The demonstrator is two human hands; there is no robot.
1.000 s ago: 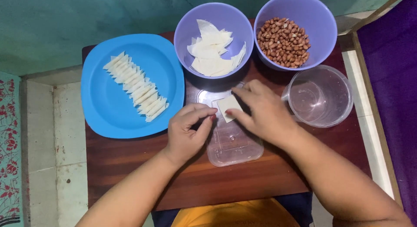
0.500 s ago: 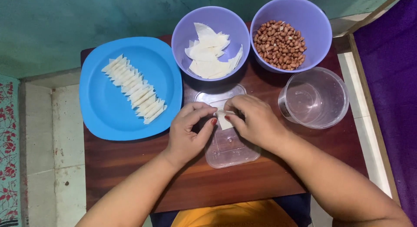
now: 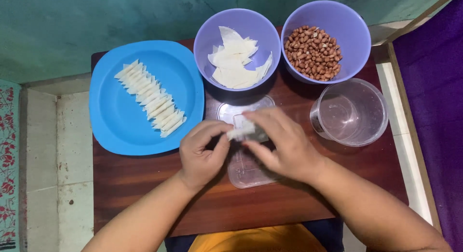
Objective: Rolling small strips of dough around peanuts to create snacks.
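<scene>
My left hand and my right hand meet over a clear plastic lid on the wooden table. Between the fingertips of both hands is a small white pastry wrapper, partly folded. To the left, a blue plate carries a diagonal row of several folded white pieces. Behind my hands stands a purple bowl of flat white wrappers, and right of it a purple bowl of peanuts.
A clear plastic cup with a little water stands at the right, near the table edge. A teal wall runs behind the table. Pale floor tiles and a red patterned cloth lie at left, purple fabric at right.
Both hands have kept working the wrapper over the lid; it looks more folded now. The view has shifted slightly left.
</scene>
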